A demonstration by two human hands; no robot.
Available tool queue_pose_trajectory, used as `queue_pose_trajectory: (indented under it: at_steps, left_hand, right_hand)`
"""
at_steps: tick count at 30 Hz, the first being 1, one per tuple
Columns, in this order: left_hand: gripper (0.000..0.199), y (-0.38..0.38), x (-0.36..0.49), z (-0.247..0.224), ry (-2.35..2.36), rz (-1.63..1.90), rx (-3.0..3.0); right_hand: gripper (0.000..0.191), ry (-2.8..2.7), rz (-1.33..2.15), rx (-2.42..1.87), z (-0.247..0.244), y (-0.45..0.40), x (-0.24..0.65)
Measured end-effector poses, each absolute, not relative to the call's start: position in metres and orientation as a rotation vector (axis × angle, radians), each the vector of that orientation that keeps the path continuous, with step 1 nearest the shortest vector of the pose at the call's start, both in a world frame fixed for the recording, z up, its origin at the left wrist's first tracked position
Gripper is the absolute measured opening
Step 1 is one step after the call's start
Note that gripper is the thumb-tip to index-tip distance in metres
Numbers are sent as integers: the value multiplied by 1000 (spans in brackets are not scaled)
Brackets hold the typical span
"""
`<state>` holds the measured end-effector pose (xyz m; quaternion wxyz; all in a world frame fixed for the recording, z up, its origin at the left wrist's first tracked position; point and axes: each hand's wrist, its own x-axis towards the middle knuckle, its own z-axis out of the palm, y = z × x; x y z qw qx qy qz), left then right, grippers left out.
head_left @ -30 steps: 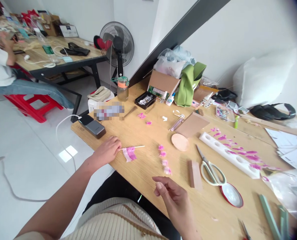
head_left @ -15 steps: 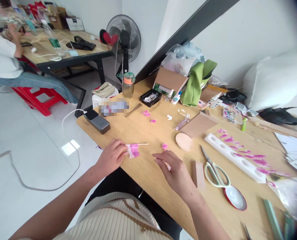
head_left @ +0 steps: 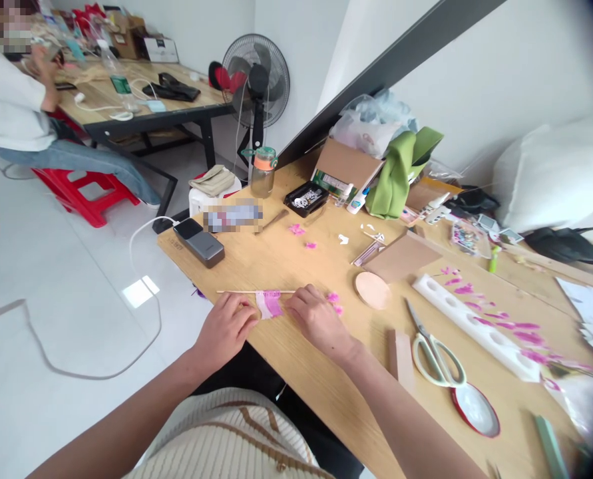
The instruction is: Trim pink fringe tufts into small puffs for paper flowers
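A thin pale stick (head_left: 236, 291) lies crosswise between the hands near the table's front edge, with a pink and white strip (head_left: 269, 304) hanging from its middle. My left hand (head_left: 230, 324) is closed at the left side of the strip, fingertips pinched close to its lower left edge. On the right, my right hand (head_left: 316, 319) has its fingers pressed together at the stick's right end, beside the strip. What the right fingertips grip is hidden. Small pink pieces (head_left: 334, 301) rest just beyond the right hand.
A round wooden disc (head_left: 372, 290), scissors (head_left: 433, 352), a wooden block (head_left: 400, 359) and a red-rimmed lid (head_left: 476, 409) lie to the right. A white foam strip (head_left: 476, 326) has pink pieces beside it. A power bank (head_left: 199, 243) sits left. Another person sits at the far table.
My right hand has moved left to the strip and the stick's right end. The left hand has shifted to the strip's lower left, and more of the stick shows on the left.
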<state>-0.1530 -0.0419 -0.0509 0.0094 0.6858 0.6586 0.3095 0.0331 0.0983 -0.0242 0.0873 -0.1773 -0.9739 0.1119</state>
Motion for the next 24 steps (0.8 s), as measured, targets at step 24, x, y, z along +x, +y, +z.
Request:
queue_pose_trajectory:
  at_steps: [24]
  left_hand:
    - [17, -35, -151, -56, 2049, 921, 2250]
  right_hand:
    - [24, -2963, 241, -457, -32, 101, 28]
